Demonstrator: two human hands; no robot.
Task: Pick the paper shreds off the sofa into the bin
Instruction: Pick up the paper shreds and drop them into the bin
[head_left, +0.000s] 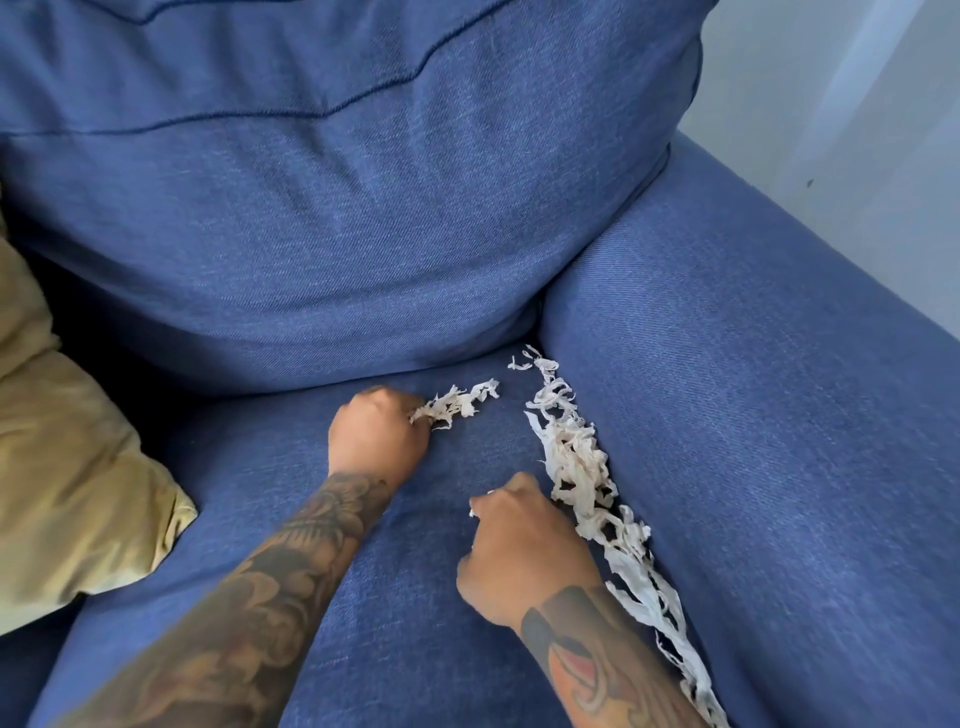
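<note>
While gripped: shreds (457, 404), L hand (379, 436).

Sofa (727, 415) blue, denim-like weave, darker blue stitched seams on the back cushion (311, 182); paper shreds (582, 467) off-white; pillow (67, 467) mustard yellow; both forearms (270, 587) covered in dark tattoos, some red; wall (857, 104) pale grey.

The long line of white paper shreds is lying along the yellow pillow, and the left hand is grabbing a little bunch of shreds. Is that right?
Not quite. The head view shows the long line of white paper shreds lying along the blue fabric sofa arm, not the yellow pillow, which sits on the far side. The left hand does grip a little bunch of shreds.
</note>
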